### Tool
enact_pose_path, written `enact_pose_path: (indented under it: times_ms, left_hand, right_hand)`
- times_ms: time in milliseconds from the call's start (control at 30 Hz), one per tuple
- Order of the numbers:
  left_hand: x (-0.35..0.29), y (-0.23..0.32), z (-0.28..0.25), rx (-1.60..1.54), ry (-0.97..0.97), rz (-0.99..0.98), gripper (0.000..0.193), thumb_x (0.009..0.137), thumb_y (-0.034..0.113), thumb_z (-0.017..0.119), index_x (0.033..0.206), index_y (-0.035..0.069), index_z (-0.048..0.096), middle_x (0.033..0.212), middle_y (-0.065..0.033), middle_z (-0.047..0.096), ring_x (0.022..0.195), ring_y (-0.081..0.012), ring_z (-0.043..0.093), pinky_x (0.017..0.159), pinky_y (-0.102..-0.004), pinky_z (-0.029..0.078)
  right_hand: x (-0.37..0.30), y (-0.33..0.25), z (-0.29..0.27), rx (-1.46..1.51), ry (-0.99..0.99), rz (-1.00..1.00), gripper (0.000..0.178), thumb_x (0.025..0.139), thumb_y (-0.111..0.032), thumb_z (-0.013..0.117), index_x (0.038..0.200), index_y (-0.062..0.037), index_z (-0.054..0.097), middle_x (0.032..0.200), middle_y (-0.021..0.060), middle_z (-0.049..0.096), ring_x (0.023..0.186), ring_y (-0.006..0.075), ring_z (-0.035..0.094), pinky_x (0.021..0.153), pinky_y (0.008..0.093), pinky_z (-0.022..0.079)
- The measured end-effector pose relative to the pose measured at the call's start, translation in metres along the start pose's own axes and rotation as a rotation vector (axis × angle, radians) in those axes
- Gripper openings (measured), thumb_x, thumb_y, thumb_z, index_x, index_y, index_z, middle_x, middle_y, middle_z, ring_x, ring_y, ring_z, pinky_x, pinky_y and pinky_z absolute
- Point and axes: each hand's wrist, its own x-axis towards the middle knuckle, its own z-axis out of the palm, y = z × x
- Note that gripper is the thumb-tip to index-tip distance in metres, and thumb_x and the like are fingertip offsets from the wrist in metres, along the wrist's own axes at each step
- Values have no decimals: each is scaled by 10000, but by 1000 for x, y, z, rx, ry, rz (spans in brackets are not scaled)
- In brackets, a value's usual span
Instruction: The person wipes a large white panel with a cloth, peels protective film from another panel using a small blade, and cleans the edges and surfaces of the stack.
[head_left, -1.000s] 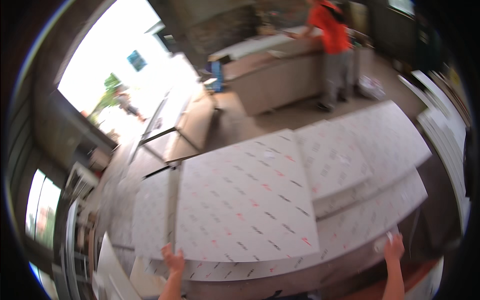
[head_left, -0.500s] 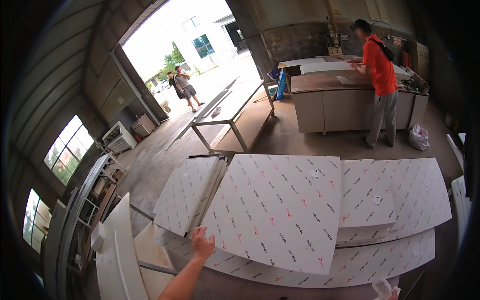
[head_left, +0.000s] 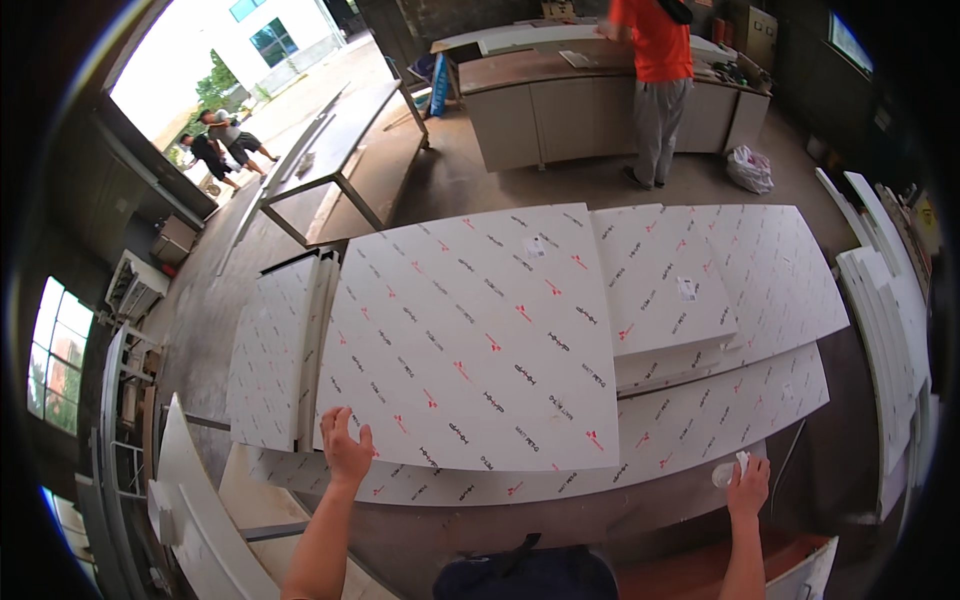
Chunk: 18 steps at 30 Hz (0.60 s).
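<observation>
In front of me lies a large white panel (head_left: pixel 470 330) covered in a film with rows of dark print and red marks. My left hand (head_left: pixel 345 447) is at its near left corner, fingers apart and slightly bent, holding nothing; whether it touches the panel I cannot tell. Off the near right side of the panels, my right hand (head_left: pixel 748 486) grips a small clear container (head_left: pixel 722 474) with a white top, possibly a bottle. Beneath the large panel, a longer white panel (head_left: pixel 700 440) sticks out along the front and right.
More filmed panels (head_left: pixel 660 290) are stacked on the right, and a narrower stack (head_left: pixel 272 350) on the left. White boards (head_left: pixel 880 330) lean at far right. Beyond stand a metal-framed table (head_left: pixel 340 140) and a long workbench (head_left: pixel 560 115) with a person in orange (head_left: pixel 660 60). Two people are by the doorway.
My view has tipped down and turned right, so everything sits higher and further left. My right hand with the clear container has come fully into view. My left hand stays near the panel's corner.
</observation>
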Motion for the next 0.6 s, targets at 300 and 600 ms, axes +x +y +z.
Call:
enact_pose_path:
  times_ms: [300,600]
  left_hand:
    - [52,-34,41,-103,-47,196,414,706,36,664,1098,-24,546,1138,-170,506,1064,-357,481,913,-416,411]
    - [118,-58,106,-65,-97,401,369,779,116,614,1121,-5,542,1172,-134,495,1088,-331,469,921,-425,386]
  right_hand:
    - [14,-34,-61,-104,241,13,276,897,-183,523,1112,-9,521,1098,169,494,1023,364,493,871,422,420]
    - [36,-304,-32,781,4,-8,327,877,-172,562,1168,-28,520,1093,136,519,1031,303,504,921,384,388]
